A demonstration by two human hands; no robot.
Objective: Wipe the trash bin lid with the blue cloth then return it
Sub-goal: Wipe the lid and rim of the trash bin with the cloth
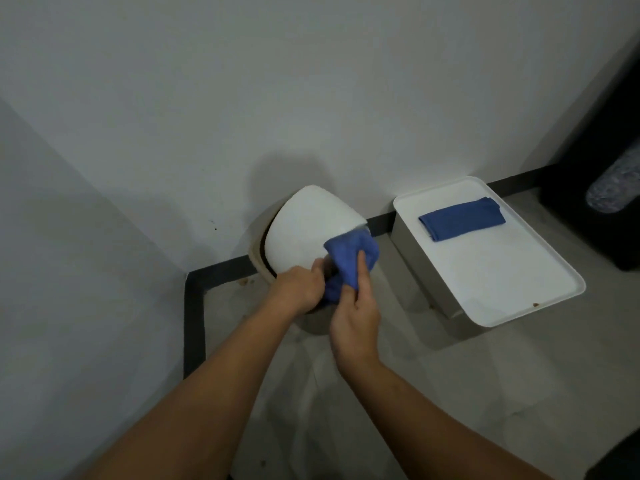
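The white round trash bin lid (308,226) is tilted up on edge over the beige trash bin (258,261) in the corner of the room. My left hand (298,287) grips the lid's lower edge. My right hand (353,306) is closed on a bunched blue cloth (349,252), which presses against the lid's lower right edge. The bin's opening is mostly hidden behind the lid and my hands.
To the right stands a grey box with a white lid (502,268), and a second, folded blue cloth (460,218) lies on it. A black skirting strip (194,306) runs along the walls. A dark object (602,209) stands at the far right.
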